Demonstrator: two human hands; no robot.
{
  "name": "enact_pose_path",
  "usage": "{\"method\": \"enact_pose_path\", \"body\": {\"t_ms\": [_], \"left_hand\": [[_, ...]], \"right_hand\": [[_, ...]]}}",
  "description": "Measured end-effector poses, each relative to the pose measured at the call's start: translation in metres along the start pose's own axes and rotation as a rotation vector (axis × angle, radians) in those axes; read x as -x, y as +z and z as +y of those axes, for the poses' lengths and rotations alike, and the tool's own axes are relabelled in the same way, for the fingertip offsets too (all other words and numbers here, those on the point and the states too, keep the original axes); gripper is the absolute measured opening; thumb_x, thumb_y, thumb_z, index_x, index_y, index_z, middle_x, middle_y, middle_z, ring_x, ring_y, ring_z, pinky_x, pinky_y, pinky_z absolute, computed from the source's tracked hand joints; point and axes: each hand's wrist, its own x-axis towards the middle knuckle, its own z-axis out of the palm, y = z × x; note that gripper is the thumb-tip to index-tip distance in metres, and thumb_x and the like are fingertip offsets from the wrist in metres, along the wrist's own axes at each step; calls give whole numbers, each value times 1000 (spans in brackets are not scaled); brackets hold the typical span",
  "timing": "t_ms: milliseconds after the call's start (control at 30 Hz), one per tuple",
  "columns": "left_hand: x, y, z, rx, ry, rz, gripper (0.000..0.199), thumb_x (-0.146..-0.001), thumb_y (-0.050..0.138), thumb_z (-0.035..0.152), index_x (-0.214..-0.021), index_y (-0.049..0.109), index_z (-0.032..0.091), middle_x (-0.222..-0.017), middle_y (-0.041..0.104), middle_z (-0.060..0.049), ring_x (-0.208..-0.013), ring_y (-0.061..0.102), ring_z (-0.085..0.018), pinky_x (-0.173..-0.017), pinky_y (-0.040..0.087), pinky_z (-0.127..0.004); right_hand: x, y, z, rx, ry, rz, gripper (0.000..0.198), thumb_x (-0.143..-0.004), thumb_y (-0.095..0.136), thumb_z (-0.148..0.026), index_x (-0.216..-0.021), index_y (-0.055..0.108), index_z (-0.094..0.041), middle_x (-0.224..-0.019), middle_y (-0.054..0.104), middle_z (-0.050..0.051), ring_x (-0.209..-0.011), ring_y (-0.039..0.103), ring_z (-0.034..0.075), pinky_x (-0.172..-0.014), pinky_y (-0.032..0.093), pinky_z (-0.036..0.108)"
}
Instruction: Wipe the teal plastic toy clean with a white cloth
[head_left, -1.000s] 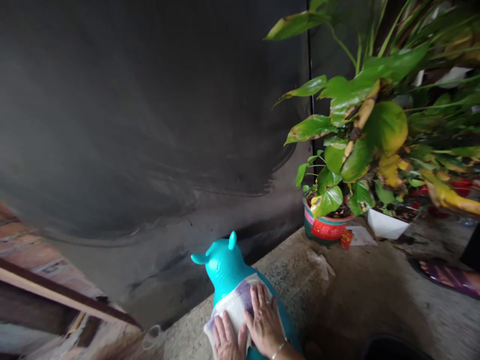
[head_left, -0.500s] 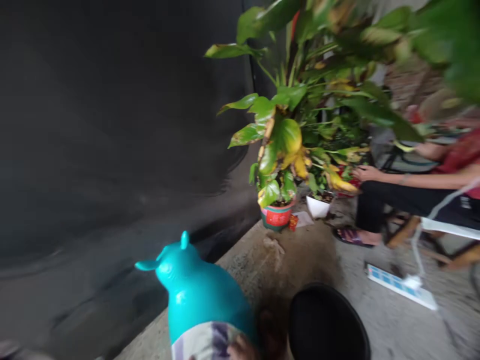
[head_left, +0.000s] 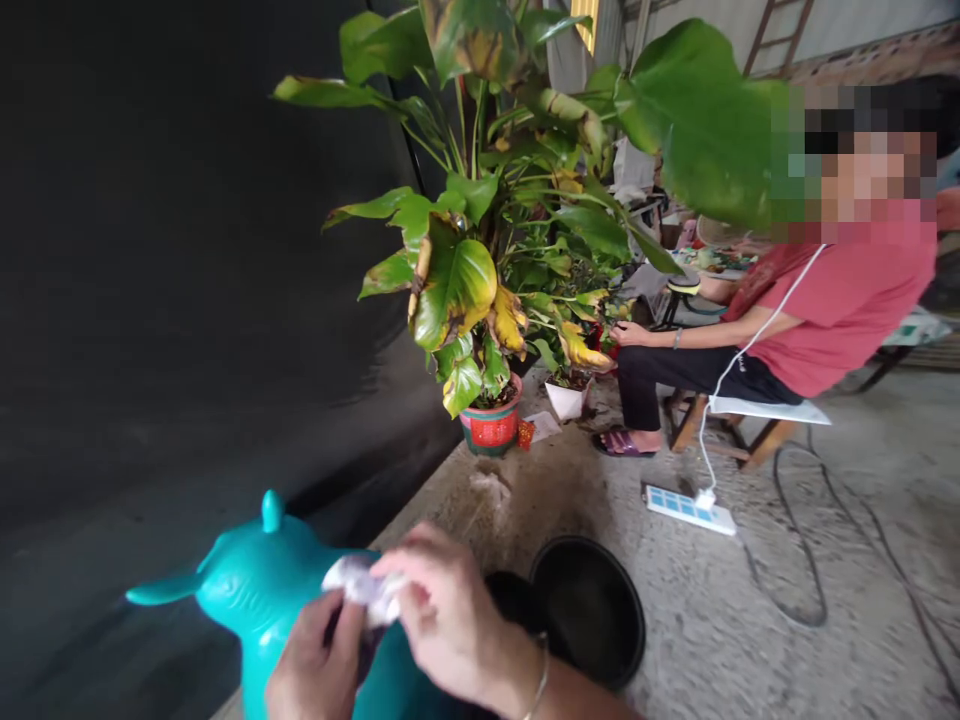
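both hands, left hand [head_left: 311,665] and right hand [head_left: 442,615], grip a bunched cloth [head_left: 362,587] over the teal toy animal [head_left: 251,590]. judged step: wiping the toy; next calls for pressing the cloth flat on it.

A crumpled pale cloth [head_left: 364,588] lies atop the glossy teal animal toy [head_left: 262,590].

No readable text anywhere in this shot

The red band on the plant pot [head_left: 491,430] has some kind of pattern or lettering, but it's too small and blurry to make out. Same goes for the little red tag [head_left: 526,433] beside it and the paper [head_left: 545,425] on the floor – nothing legible. The power strip [head_left: 690,510] shows blue patches, no legible markings.
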Motion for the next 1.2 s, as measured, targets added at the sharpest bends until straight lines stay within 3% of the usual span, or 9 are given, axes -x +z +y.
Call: {"method": "enact_pose_path", "body": {"t_ms": [200, 333, 467, 533, 633, 733, 1000, 1100, 1200], "left_hand": [[-8, 52, 121, 251, 462, -140, 34, -85, 47, 52, -90, 66, 24, -94, 67, -2, -90, 61, -17, -85, 46, -27], [10, 117, 147, -54, 514, -491, 29, -90, 38, 34, -97, 64, 21, -105, 66, -5, -100, 60, -16, -93, 44, -28], [31, 164, 122, -239, 471, -755, 34, -80, 53, 25, -112, 62, 18, -124, 61, -11, -111, 59, -21, -96, 45, -32], [36, 172, 106, -317, 465, -865, 37, -76, 56, 24, -111, 64, 15, -122, 63, -13, -113, 59, -24, -98, 45, -34], [34, 174, 95, -370, 484, -964, 36, -78, 52, 29, -110, 65, 17, -117, 66, -11, -112, 59, -24, -99, 45, -35], [28, 174, 98, -404, 460, -955, 45, -84, 41, 29, -125, 55, 15, -131, 58, -14, -124, 52, -26, -107, 39, -41], [21, 168, 118, -524, 389, -1040, 49, -87, 38, 27, -135, 46, 18, -141, 50, -13, -128, 48, -30, -106, 40, -48], [18, 169, 123, -581, 372, -1050, 49, -88, 38, 27, -136, 45, 18, -140, 50, -14, -124, 50, -33, -104, 40, -52], [15, 173, 131, -593, 338, -1085, 48, -87, 42, 23, -134, 47, 17, -137, 52, -15, -119, 53, -33, -102, 42, -53]], "right_hand": [[-26, -138, -4, -44, 48, 171, 23, -90, 47, -21, -103, 66, -25, -97, 62, 2, -89, 58, 13, -78, 48, 24], [26, -170, 65, 150, 241, 186, 23, -90, 47, -26, -106, 64, -25, -102, 61, 3, -95, 59, 16, -80, 49, 25], [135, -145, 168, 508, 678, -79, 39, -87, 35, -18, -115, 61, -21, -114, 60, 8, -104, 60, 18, -90, 48, 30], [185, -121, 205, 563, 789, -149, 50, -76, 39, -11, -121, 58, -15, -122, 58, 15, -110, 59, 25, -93, 49, 38], [228, -88, 238, 604, 849, -274, 73, -62, 45, -7, -135, 47, -11, -143, 42, 19, -135, 36, 31, -105, 39, 47], [231, -68, 265, 612, 860, -392, 79, -64, 44, -8, -143, 35, -8, -151, 31, 17, -143, 21, 28, -113, 29, 47], [231, -40, 332, 687, 1036, -601, 73, -72, 42, -7, -144, 29, -2, -151, 26, 23, -141, 20, 37, -112, 23, 56], [247, -24, 331, 698, 1085, -638, 62, -77, 47, -8, -139, 41, -6, -145, 37, 23, -137, 31, 35, -112, 24, 53], [255, -9, 321, 692, 1090, -622, 38, -87, 56, -24, -123, 57, -13, -125, 60, 16, -118, 55, 27, -106, 36, 48]]}}
